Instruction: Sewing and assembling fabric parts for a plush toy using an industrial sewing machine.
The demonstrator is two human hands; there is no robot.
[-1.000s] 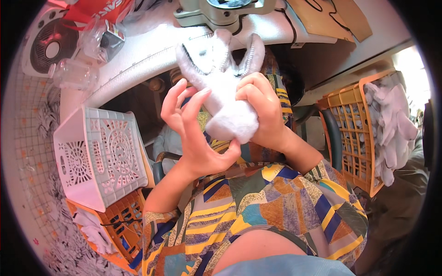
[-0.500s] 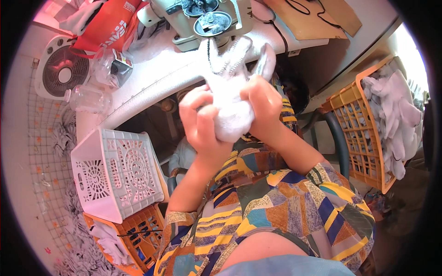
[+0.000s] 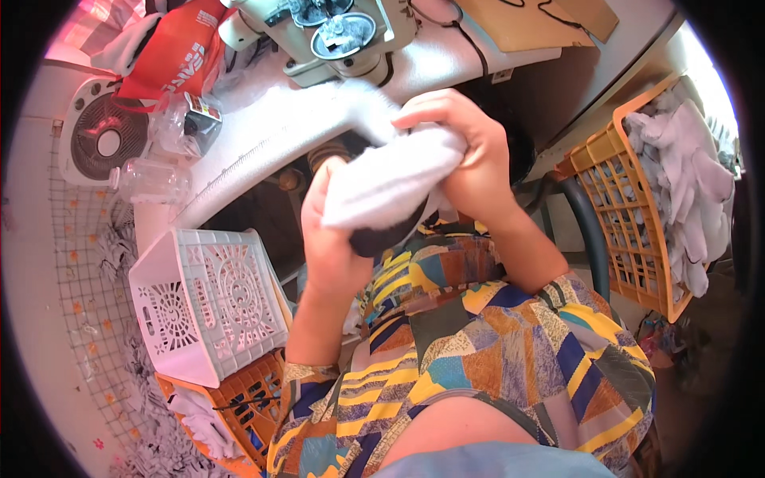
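Observation:
A white knitted fabric piece (image 3: 390, 179) is stretched sideways between my two hands, above my lap and in front of the table. It is soft and tube-like, but I cannot tell whether it is a sock or a glove. My left hand (image 3: 323, 211) grips its lower left end, fingers partly behind the cloth. At the upper right end, my right hand (image 3: 478, 147) has thumb and fingers closed on it. A blurred white flap rises from the piece toward the table. Dark material shows underneath. Beyond my hands stands a beige sewing machine (image 3: 319, 52) with round metal dishes.
To the right, an orange crate (image 3: 637, 231) is heaped with white knitted pieces (image 3: 677, 175). A white crate (image 3: 231, 295) sits on another orange crate (image 3: 243, 406) at left. A fan (image 3: 107, 135), clear jar (image 3: 155, 182) and red bag (image 3: 171, 60) are by the white table (image 3: 263, 119). Cardboard (image 3: 534, 24) lies far right.
The knitted piece has gone from hanging upright to lying sideways. My hands have turned it and spread apart, the right one moving right. The view has shifted slightly.

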